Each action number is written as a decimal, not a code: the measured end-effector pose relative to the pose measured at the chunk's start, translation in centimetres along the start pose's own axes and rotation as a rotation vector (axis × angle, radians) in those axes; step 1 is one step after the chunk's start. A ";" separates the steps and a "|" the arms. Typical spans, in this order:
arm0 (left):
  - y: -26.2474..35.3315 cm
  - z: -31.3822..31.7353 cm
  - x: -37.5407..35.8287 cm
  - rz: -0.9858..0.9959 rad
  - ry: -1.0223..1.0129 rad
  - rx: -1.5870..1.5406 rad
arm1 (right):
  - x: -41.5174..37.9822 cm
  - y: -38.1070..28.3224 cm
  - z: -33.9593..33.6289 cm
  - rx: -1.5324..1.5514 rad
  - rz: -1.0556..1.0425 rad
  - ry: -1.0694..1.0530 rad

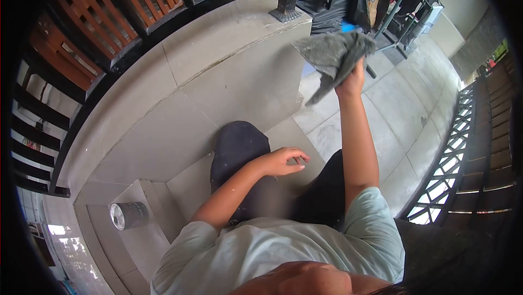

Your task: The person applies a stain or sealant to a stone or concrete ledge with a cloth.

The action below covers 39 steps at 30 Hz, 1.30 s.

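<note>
A grey cloth [332,58] hangs spread out from my right hand [351,80], which grips it at its right side. The cloth is held up in front of the end of the low tiled wall [239,85], above the floor. My left hand [284,161] is over my knees with its fingers apart and slightly curled, and nothing is in it. Both knees are bent, in dark trousers [239,145].
A grey can [128,215] lies on the step at the left. Black metal railing [190,9] runs along the wall top. Black bags [327,1] and a metal-framed rack [400,20] stand ahead. Lattice fencing [449,153] borders the tiled floor [392,110] at right.
</note>
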<state>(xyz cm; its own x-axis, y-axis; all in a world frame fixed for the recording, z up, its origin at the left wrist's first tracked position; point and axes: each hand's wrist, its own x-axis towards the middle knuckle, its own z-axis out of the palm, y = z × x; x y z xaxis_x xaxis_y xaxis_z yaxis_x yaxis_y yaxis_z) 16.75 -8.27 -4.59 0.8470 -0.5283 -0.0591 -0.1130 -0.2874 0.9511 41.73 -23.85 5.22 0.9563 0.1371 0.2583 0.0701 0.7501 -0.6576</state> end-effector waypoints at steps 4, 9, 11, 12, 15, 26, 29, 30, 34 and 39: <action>9.7 -2.0 -5.5 0.454 0.177 -0.066 | -6.4 -0.6 -5.9 0.104 0.063 0.059; 22.7 -0.8 -12.3 1.001 0.223 -0.316 | -4.6 0.6 -9.5 0.114 0.033 0.271; 24.9 1.2 -15.0 1.143 0.110 -0.528 | -3.9 1.7 -11.3 0.150 0.054 0.265; 25.5 1.9 -16.5 1.133 0.024 -0.602 | -3.8 2.2 -11.7 0.166 0.063 0.261; 23.9 3.7 -18.0 1.055 -0.171 -0.598 | -4.3 2.8 -10.5 0.122 0.067 0.222; 23.9 2.9 -10.7 0.950 -0.034 -0.587 | -5.5 3.8 -9.9 0.127 0.248 -0.106; 19.5 1.1 -10.6 0.559 0.216 -0.177 | -5.4 2.7 -8.9 0.088 0.242 -0.015; 17.3 1.6 -11.3 0.304 0.328 0.216 | -5.8 2.6 -8.3 0.100 0.261 0.002; 5.2 5.6 -17.2 -0.549 0.458 0.956 | -7.0 1.7 -5.7 0.091 0.309 0.111; 3.5 7.7 -24.8 -0.586 0.413 0.770 | -7.6 2.4 -4.8 0.129 0.384 0.053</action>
<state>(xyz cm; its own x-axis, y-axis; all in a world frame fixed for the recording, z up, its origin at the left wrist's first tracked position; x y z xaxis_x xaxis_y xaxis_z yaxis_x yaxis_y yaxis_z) -8.65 -2.32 -2.15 0.9708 0.1295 -0.2019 0.1948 -0.9167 0.3488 36.02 -26.17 -1.74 0.9196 0.3918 -0.0277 -0.3277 0.7265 -0.6041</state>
